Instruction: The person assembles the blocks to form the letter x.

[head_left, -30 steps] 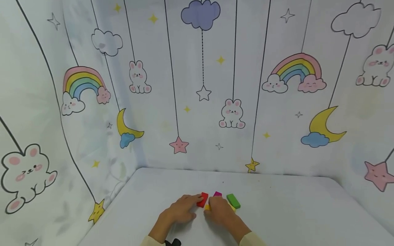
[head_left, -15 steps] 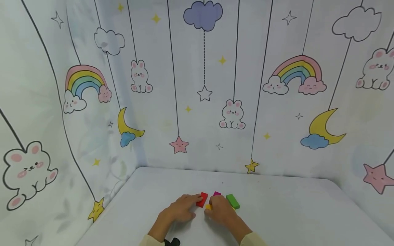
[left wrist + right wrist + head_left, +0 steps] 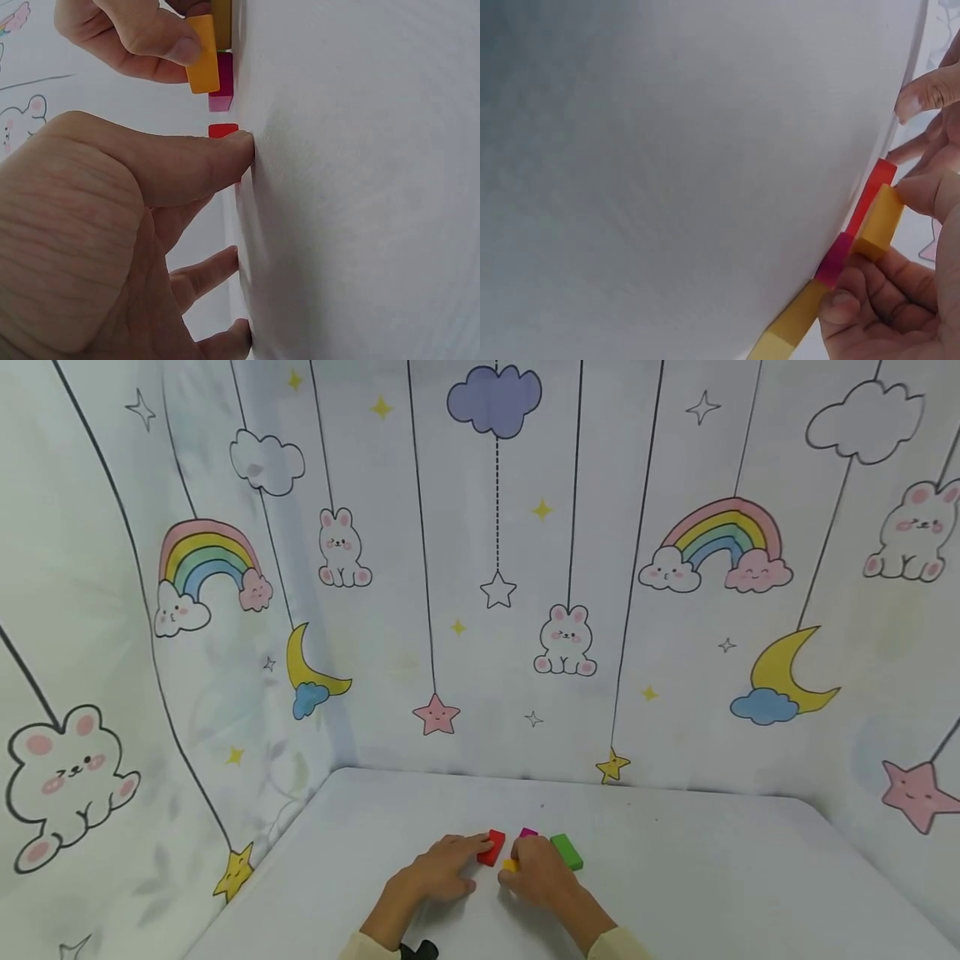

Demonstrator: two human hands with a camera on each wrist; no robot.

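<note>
In the head view my right hand (image 3: 542,870) pinches a small orange-yellow block (image 3: 511,865). The right wrist view shows this block (image 3: 881,221) tilted between thumb and fingers, just above the table. My left hand (image 3: 444,868) is spread to its left, fingertips down on the table and the forefinger at a red block (image 3: 491,848). A magenta block (image 3: 528,832) lies behind the right hand, partly covered by it. To the right lies a green block (image 3: 567,852). Beside the right fingers is a larger yellow block (image 3: 791,322), hidden in the head view.
The blocks sit on a white table (image 3: 675,877). Around it hang white cloth walls (image 3: 480,668) printed with bunnies, rainbows, moons and stars. A small black object (image 3: 420,951) shows by the left wrist at the bottom edge.
Both hands stay nearly in place. The yellow block's corner that showed right of my right hand is now hidden, and the head view has shifted slightly.
</note>
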